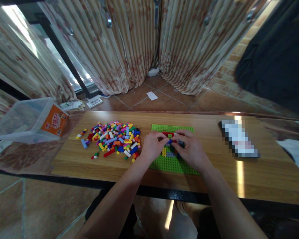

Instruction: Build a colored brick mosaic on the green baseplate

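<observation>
While the left hand (153, 144) and the right hand (192, 150) curl their fingers close around a small blue brick (169, 141), I can't tell if either is gripping it. It is over the middle of the green plate (174, 165), mostly hidden, so its long way is unclear. Behind it, a long red brick (168, 133) runs left to right, along the plate's far edge.

Bench (72, 159): 1. Hands: 2, left hand (151, 145) and right hand (191, 149). Green baseplate (173, 165): 1. Brick heap (114, 139), left: 1; pieces overlap, total uncountable. Pixelated device (239, 139), right: 1. Clear box (22, 119), far left: 1, with orange label (55, 119): 1. White slip (152, 96) on far floor (174, 103): 1.
</observation>
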A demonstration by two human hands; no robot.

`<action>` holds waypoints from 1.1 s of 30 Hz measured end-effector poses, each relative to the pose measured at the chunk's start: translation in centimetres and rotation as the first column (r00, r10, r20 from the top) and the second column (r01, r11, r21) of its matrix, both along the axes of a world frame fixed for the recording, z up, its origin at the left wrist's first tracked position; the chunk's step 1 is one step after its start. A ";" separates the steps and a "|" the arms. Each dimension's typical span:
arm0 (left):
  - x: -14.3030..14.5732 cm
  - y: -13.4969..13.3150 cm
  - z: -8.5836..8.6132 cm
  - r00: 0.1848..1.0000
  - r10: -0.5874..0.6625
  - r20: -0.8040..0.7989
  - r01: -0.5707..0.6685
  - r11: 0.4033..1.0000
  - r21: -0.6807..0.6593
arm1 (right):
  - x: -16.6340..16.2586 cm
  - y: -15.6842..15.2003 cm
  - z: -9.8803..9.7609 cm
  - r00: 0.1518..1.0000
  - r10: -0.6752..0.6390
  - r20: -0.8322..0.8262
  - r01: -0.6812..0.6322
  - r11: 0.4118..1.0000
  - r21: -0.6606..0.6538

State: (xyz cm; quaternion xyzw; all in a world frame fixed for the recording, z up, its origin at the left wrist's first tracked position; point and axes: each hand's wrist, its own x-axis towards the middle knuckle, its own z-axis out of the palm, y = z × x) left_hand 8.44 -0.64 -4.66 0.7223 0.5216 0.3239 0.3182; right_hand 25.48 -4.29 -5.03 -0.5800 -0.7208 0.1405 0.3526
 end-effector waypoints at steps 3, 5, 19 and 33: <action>0.2 -0.2 0.1 0.999 0.029 0.014 -0.028 0.999 -0.030 | -0.2 0.0 0.1 1.000 -0.008 0.003 0.008 1.000 -0.003; 0.4 -0.4 0.3 0.998 0.057 0.021 -0.056 0.997 -0.055 | -0.2 0.0 0.1 1.000 -0.008 -0.002 0.008 1.000 -0.007; 1.3 -0.2 1.0 0.988 0.120 -0.093 -0.131 0.984 -0.117 | -0.4 0.2 -0.3 0.999 -0.031 -0.025 0.031 0.999 -0.032; -2.1 0.7 1.1 0.998 0.001 0.056 0.001 1.000 -0.030 | 0.4 0.1 0.2 0.988 -0.059 -0.146 0.058 0.998 -0.010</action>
